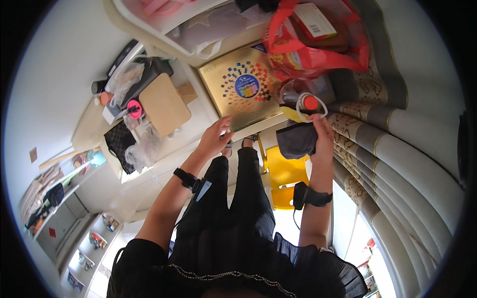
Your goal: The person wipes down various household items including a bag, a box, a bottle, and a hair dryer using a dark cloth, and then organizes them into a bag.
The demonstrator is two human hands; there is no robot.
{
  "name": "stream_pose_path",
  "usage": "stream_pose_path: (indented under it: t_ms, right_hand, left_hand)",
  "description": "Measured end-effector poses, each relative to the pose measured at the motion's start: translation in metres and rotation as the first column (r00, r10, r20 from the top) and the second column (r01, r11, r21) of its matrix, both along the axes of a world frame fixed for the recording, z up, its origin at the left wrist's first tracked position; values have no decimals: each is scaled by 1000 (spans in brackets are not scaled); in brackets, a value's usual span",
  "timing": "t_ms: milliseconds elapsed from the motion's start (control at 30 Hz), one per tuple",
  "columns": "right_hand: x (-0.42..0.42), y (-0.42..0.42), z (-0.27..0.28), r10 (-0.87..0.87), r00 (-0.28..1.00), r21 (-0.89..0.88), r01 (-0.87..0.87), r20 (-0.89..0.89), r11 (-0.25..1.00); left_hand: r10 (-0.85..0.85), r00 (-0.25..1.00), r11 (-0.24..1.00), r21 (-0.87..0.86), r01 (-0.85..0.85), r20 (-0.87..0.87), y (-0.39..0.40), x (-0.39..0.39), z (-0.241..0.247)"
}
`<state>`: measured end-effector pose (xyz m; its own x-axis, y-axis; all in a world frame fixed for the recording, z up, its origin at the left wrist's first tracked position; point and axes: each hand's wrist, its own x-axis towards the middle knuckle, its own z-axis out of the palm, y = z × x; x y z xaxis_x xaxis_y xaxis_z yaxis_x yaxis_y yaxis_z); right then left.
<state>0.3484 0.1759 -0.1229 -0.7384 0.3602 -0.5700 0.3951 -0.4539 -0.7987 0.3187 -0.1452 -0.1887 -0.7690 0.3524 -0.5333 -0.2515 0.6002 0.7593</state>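
Note:
My left hand is held with its fingers apart, holding nothing, by the near edge of a gold cardboard box printed with a ring of coloured squares. To the right, my right hand grips a dark grey cloth item, perhaps a cap, at its right side; the thumb is hidden. Just beyond those fingertips stands a large clear plastic bottle with an orange cap and a white loop handle. The fingertips overlap the loop; whether they touch it is unclear. Something yellow shows beside the bottle.
A red bag with a small carton in it stands behind the bottle. Patterned curtains hang close on the right. Below is a yellow chair. Leftward, a cluttered surface holds a wooden board and plastic bags.

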Motion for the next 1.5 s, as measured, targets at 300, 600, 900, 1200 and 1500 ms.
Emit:
stream_pose_path:
  t_ms: [300,600,900,1200,1500]
  right_hand:
    - [3,-121,-60,159,987,-108,-158,1,982]
    - [12,-135,-77,437,887,75,-430,-151,900]
    - [15,-127,-77,42,970,-15,-47,-239,999]
    - [-14,-142,-110,188,949,414,-69,-254,908]
    - [-132,-99,-157,652,669,132,-655,-357,744]
  left_hand:
    - [114,965,993,47,-106,-238,4,-26,42]
    - [72,970,995,77,-56,-232,8,-26,20]
    - [-42,852,991,-131,-32,-521,46,-26,11]
    - [-182,872,958,-282,54,-455,47,-34,6]
    - [-189,849,959,-279,51,-493,51,-32,7]
